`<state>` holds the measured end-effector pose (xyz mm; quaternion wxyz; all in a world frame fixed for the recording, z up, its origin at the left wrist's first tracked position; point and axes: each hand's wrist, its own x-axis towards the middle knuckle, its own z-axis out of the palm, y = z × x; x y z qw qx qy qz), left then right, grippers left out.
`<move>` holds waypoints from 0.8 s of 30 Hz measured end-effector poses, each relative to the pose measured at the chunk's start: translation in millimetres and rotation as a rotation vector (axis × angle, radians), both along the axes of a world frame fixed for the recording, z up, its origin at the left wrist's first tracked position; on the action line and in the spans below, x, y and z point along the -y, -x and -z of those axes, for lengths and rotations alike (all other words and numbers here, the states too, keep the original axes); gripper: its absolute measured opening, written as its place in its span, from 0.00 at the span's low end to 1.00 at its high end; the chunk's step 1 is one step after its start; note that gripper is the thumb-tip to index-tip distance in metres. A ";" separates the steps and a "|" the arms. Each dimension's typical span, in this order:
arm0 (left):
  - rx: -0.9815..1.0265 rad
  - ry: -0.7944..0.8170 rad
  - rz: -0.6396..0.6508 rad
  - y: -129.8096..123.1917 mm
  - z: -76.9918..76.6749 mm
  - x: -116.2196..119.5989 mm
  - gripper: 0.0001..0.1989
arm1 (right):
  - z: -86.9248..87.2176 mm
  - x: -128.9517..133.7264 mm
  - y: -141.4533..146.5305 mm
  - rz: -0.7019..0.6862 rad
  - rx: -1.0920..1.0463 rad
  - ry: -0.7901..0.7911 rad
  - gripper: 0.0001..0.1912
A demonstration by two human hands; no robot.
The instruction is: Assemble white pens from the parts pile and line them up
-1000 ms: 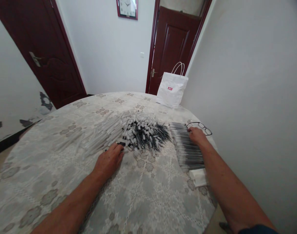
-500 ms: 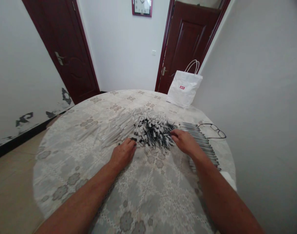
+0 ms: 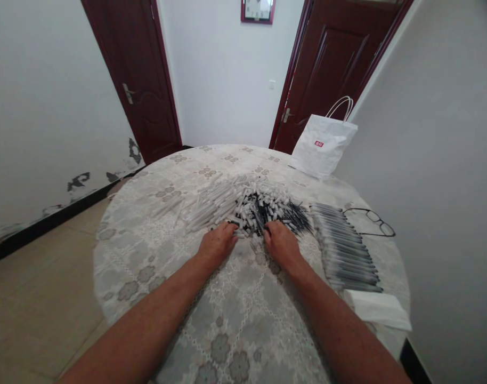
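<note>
A wide heap of pen parts covers the middle of the table, with clear barrels on its left, white caps along the top and dark refills on the right. At the heap's near edge my left hand has its fingers closed on something small and dark that I cannot make out. My right hand is beside it, fingers pinched at the front of the refills; what it holds is too small to tell. Right of the heap lies a long row of pens.
The round table has a patterned cloth. Black-framed glasses lie right of the pen row, and a white folded item sits below it. A white paper bag stands at the back right, near the wall.
My right hand has moved left, from the refills' right side to near my left hand, uncovering the pen row. The view has turned, so the scene sits differently in the picture.
</note>
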<state>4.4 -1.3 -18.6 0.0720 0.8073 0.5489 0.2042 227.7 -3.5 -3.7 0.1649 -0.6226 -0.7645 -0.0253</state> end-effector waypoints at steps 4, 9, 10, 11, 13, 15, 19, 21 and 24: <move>0.022 -0.067 0.026 1.0 -1.0 2.2 0.13 | 4.1 0.7 -4.9 -0.004 -0.018 -0.028 0.10; 0.095 -0.207 -0.095 13.7 -5.3 -2.7 0.13 | 5.8 3.0 -12.5 -0.057 -0.133 -0.153 0.16; 0.102 -0.229 -0.139 17.5 -6.3 -4.5 0.12 | 5.4 2.9 -14.6 -0.060 -0.169 -0.175 0.16; 0.103 -0.245 -0.180 21.1 -7.1 -6.3 0.12 | 4.6 2.8 -16.7 -0.060 -0.209 -0.197 0.16; 0.087 -0.260 -0.238 26.8 -8.2 -8.7 0.11 | 2.4 2.6 -21.0 -0.054 -0.292 -0.249 0.16; 0.063 -0.260 -0.269 29.7 -8.9 -9.3 0.11 | -0.2 3.1 -24.4 -0.059 -0.361 -0.300 0.16; -0.020 -0.223 -0.271 28.3 -10.1 -8.8 0.13 | -3.7 5.2 -27.2 -0.119 -0.417 -0.346 0.15; -0.055 -0.214 -0.260 26.1 -10.3 -9.7 0.13 | -4.3 6.0 -26.7 -0.147 -0.404 -0.338 0.14; -0.092 -0.220 -0.238 22.9 -9.7 -12.2 0.13 | -6.3 7.4 -25.3 -0.189 -0.386 -0.328 0.12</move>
